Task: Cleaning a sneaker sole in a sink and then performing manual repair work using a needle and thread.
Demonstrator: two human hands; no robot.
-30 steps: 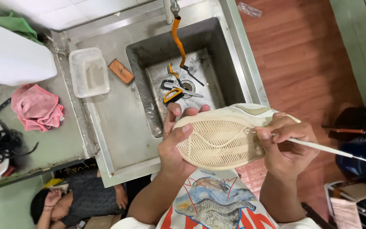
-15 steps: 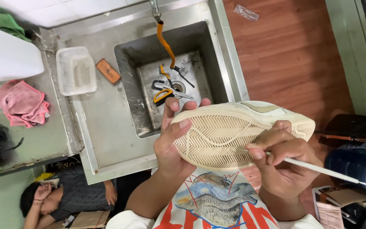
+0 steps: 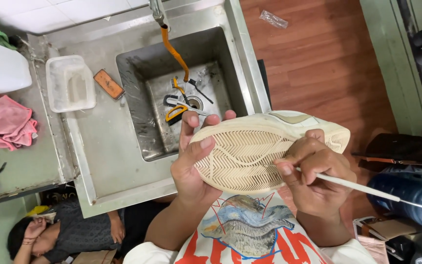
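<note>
A: Since the earlier frame, the shoe [image 3: 269, 149] is being shifted lower, nearer the chest, and the steel sink [image 3: 137, 88] is being seen further up and left.

B: Sole is being turned upward, probably so the grooves are being exposed. The toe end is being clamped by the left hand [image 3: 191, 166], thumb on tread, fingers curled behind.

A: A thin white pick [image 3: 362, 188] is being pinched by the right hand [image 3: 318, 173], tip being pressed into the tread.
</note>
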